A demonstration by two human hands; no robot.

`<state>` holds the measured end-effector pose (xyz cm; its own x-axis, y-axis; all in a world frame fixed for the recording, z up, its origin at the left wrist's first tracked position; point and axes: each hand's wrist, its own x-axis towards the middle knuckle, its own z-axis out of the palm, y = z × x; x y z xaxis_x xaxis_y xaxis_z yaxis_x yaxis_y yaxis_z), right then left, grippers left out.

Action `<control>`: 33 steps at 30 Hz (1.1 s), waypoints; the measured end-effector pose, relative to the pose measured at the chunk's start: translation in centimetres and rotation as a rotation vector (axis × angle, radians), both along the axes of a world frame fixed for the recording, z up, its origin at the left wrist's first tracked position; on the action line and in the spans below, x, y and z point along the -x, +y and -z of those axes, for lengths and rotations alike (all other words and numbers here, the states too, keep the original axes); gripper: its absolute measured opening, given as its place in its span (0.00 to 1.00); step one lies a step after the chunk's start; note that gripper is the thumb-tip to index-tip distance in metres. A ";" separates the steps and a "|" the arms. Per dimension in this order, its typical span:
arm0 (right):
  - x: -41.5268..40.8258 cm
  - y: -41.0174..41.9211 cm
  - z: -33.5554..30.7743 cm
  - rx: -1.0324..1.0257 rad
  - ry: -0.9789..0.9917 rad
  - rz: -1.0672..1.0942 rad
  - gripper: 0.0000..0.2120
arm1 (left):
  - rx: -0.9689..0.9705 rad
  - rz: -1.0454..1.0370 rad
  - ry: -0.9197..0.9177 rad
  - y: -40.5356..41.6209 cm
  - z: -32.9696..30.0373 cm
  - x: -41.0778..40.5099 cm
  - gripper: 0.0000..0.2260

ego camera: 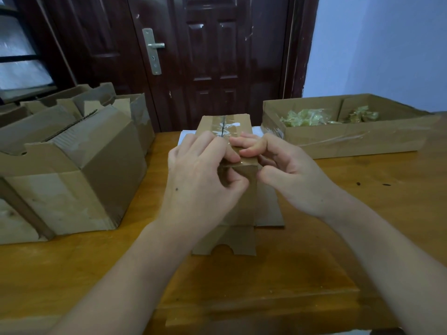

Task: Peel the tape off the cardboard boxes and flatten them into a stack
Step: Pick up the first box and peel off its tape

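A small brown cardboard box (244,204) stands upright in the middle of the wooden table, its lower flaps spread open on the tabletop. Clear tape (226,128) runs across its top seam. My left hand (200,175) grips the box's near top edge, fingers on top and thumb curled against the front face. My right hand (283,165) is at the same edge from the right, its fingertips pinching at the tape there. The fingers hide the tape end itself.
Several flattened and open cardboard boxes (72,163) crowd the table's left side. A shallow cardboard tray (343,139) at the back right holds crumpled wads of peeled tape (304,117). A dark door stands behind the table (266,274).
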<state>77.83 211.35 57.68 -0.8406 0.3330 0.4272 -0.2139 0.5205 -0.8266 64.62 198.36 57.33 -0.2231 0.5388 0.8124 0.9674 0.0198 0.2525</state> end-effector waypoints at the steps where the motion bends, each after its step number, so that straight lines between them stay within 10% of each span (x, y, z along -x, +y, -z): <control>1: 0.0 0.0 0.0 -0.001 0.001 0.002 0.16 | 0.000 -0.016 0.006 0.1 0.0 -0.1 0.06; 33: 0.0 -0.2 -0.4 -0.026 -0.028 0.016 0.17 | 0.046 0.070 -0.037 -0.8 1.1 0.5 0.13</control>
